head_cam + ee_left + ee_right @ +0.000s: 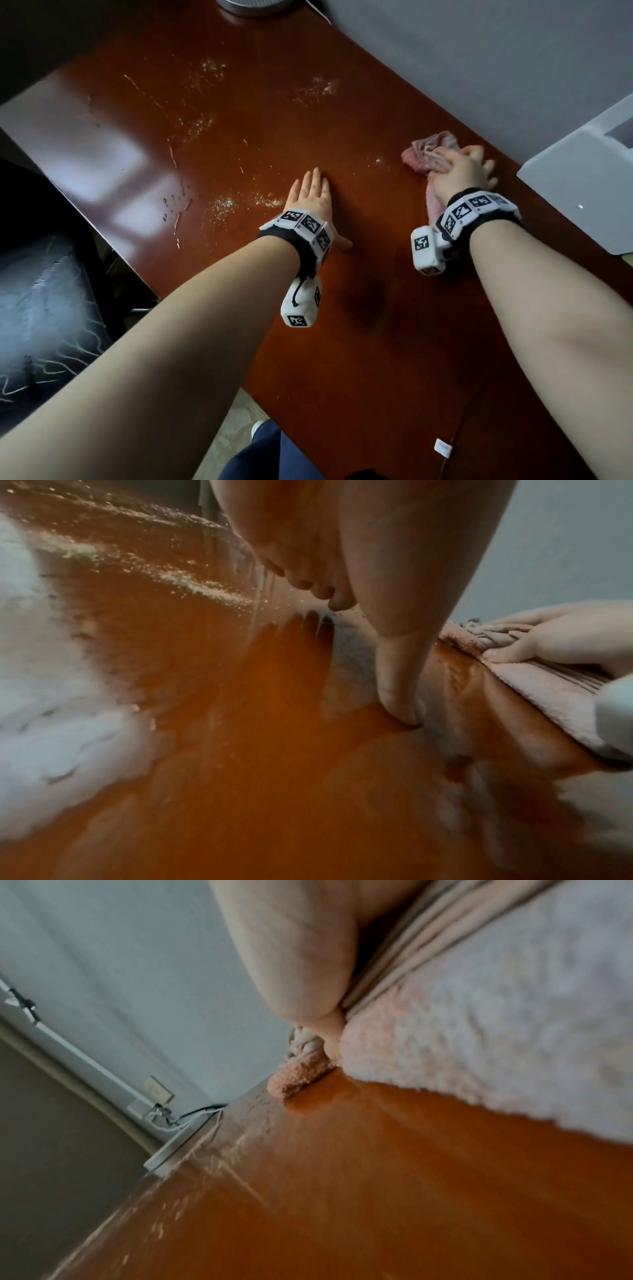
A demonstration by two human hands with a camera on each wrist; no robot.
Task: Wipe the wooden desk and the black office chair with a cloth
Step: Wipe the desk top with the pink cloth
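Head view: my right hand (460, 171) squeezes the pink cloth (428, 152) on the counter (274, 113), with my left hand (313, 197) lying flat beside the cloth.

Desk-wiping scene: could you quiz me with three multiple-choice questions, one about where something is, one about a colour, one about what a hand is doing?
1. Where is the cloth?
A. On the desk under the right hand
B. On the chair seat
C. On the floor

2. What colour is the cloth?
A. Green
B. Pink
C. Black

3. How is the left hand?
A. Gripping the cloth
B. Raised in the air
C. Flat on the desk

Answers:
1 A: the cloth lies on the wooden desk beneath the right hand.
2 B: its towelling looks pale pink.
3 C: the left hand rests with straight fingers on the desktop.
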